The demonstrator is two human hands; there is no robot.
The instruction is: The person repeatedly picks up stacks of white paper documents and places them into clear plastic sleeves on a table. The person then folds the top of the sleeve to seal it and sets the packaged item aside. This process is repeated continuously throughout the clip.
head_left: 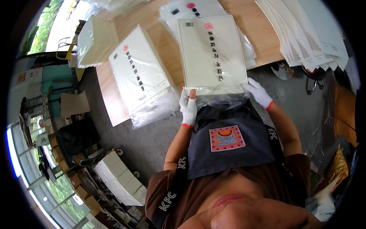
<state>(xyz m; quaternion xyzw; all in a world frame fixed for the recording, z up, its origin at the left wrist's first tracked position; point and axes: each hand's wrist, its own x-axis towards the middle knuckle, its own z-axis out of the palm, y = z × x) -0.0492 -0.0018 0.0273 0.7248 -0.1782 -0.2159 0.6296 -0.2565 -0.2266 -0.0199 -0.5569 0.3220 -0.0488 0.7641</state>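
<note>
A cream paper packet in a clear plastic bag [200, 57] lies at the table's near edge, its loose bag end hanging toward my apron. My left hand [188, 108], in a white glove with the thumb bare, grips its near left corner, thumb on top. At the near right corner my gloved right hand [260, 94] holds the bag's edge; some of its fingertips are hidden. Other bagged packets [171, 19] lie partly under this one. To its left is a pile of similar bagged packets [139, 68], their loose plastic ends facing me.
The wooden table [152, 17] bears a tall stack of cream paper [97, 42] at the far left and fanned paper sheets [301, 30] at the right, overhanging the edge. Stacked white paper [118, 177] stands on the left side, by shelves. Brown cardboard [346, 114] is at the right.
</note>
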